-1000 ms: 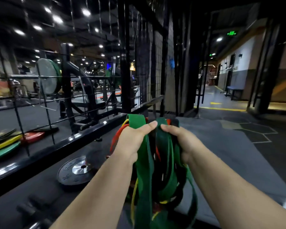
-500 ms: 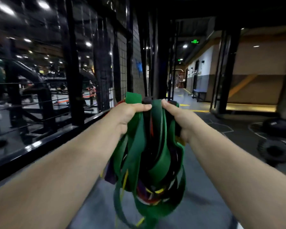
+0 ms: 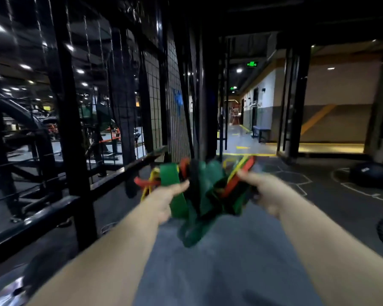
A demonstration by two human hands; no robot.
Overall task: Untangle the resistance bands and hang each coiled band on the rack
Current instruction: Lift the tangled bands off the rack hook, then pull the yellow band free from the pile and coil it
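A tangled bundle of resistance bands [image 3: 202, 191], mostly green with red, yellow and black loops, hangs in front of me at chest height. My left hand [image 3: 164, 200] grips its left side, thumb over a wide green band. My right hand [image 3: 263, 193] grips the right side, where red and yellow bands stick up. The loops droop below both hands over the grey floor. A black metal rack frame [image 3: 73, 138] with a wire grid panel [image 3: 175, 111] stands to my left. The picture is motion-blurred.
A low black rail [image 3: 53, 215] runs along the left toward the rack posts. A weight plate [image 3: 7, 292] lies at the bottom left. A dark ball [image 3: 367, 175] sits on the floor at right. A lit corridor with a blue bench [image 3: 261, 131] opens ahead.
My hands have pulled apart, spreading the bundle wider, and red and yellow loops now show at the top. The view has moved forward along the rail toward the rack posts.
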